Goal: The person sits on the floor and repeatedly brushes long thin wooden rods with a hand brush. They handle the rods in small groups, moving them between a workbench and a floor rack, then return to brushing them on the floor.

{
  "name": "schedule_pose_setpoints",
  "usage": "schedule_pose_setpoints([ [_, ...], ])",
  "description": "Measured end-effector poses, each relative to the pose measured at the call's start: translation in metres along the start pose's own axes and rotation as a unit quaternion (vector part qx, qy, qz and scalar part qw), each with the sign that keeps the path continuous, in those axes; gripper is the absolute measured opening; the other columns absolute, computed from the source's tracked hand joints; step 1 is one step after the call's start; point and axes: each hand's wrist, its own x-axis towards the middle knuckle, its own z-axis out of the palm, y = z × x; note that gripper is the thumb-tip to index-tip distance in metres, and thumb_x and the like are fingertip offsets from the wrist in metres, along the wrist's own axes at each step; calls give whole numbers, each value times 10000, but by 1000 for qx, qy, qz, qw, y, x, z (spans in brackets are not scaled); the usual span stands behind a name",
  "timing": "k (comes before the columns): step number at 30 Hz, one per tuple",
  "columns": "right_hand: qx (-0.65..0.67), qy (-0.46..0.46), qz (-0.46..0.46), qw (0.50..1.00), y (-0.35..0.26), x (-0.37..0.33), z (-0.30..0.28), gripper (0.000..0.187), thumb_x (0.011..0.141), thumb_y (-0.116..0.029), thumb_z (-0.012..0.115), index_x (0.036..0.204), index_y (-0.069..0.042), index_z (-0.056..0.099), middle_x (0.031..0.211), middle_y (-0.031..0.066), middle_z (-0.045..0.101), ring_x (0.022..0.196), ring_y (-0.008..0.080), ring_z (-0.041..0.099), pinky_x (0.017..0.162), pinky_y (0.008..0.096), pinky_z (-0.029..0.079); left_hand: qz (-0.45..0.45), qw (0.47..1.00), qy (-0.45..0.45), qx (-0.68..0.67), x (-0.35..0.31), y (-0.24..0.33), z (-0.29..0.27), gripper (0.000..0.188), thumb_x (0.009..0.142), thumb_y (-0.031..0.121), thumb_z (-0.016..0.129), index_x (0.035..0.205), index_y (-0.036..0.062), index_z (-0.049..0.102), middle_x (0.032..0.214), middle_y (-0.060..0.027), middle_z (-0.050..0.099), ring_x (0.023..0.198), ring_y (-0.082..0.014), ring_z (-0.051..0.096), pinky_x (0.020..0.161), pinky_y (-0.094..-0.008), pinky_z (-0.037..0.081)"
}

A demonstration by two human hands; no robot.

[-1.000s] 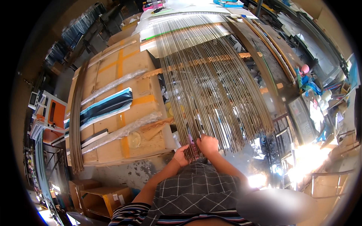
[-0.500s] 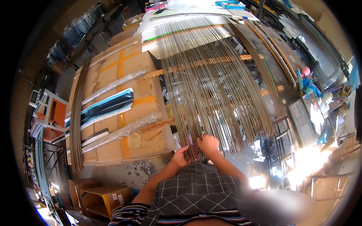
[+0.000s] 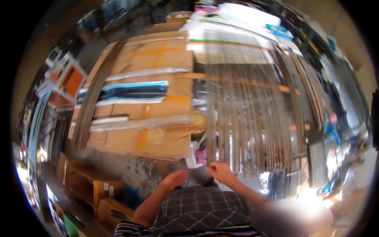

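Note:
Many long, thin brown-grey rods [image 3: 248,98] lie side by side, running away from me over wooden crosspieces. At the near end of the leftmost rods is my right hand [image 3: 222,173], its fingers curled in and closed at the rod ends; blur hides exactly how many it grips. My left hand [image 3: 175,180] is off the rods, over the floor by the cardboard's near edge, with its fingers stretched out and nothing in it. A tight bundle of similar rods [image 3: 96,94] lies along the left side of the cardboard-covered surface [image 3: 173,142].
Bubble-wrapped strips [image 3: 146,123] and a blue-and-black wrapped strip [image 3: 134,93] lie across the cardboard. Below the gap between cardboard and rods are a white container [image 3: 191,158] and a pink cloth [image 3: 201,157]. Cardboard boxes [image 3: 106,187] stand lower left; a loaded rack is at right.
My left hand has come away from the rods, down and to the left, and opened. My right hand is lower, at the rod ends. The view has turned left and is blurred.

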Motion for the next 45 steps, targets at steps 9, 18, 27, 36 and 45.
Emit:
schedule_pose_setpoints([
  [9, 118, -226, 63, 965, -103, 21, 196, 275, 825, -288, 616, 763, -19, 617, 605, 50, 618, 544, 134, 583, 520, 298, 450, 110, 966, 233, -7, -175, -13, -175, 445, 871, 337, 583, 1223, 69, 534, 1173, -71, 606, 1098, -186, 553, 891, -334, 406],
  [18, 266, -356, 89, 891, -299, 141, 339, 167, 875, -209, 592, 858, -43, 591, 718, 41, 646, 575, 95, 591, 506, 238, 465, 169, 887, 355, -241, -278, -58, -278, 369, 897, 277, 538, 1194, 57, 539, 1142, -87, 619, 1070, -207, 569, 882, -340, 410],
  [27, 498, -297, 167, 797, -410, 271, 468, 259, 867, -198, 604, 990, 26, 562, 907, 97, 633, 826, 194, 621, 747, 346, 512, 161, 854, 405, -285, -309, -5, -358, 369, 898, 274, 545, 1201, 63, 537, 1144, -91, 621, 1073, -199, 570, 882, -339, 410],
  [36, 286, -41, 180, 940, -479, 335, 577, 372, 711, -236, 725, 906, 59, 609, 852, 136, 644, 814, 250, 633, 725, 330, 479, 175, 826, 448, -294, -333, 44, -478, 353, 871, 245, 589, 1171, 60, 558, 1068, -74, 648, 975, -184, 602, 777, -313, 454],
  [45, 534, -151, 244, 795, -484, 337, 548, 102, 751, -4, 597, 841, -3, 550, 746, 110, 628, 679, 189, 630, 630, 314, 514, 168, 866, 398, -252, -345, 125, -568, 280, 864, 232, 578, 1099, 80, 577, 1008, -46, 657, 916, -159, 610, 727, -304, 457],
])
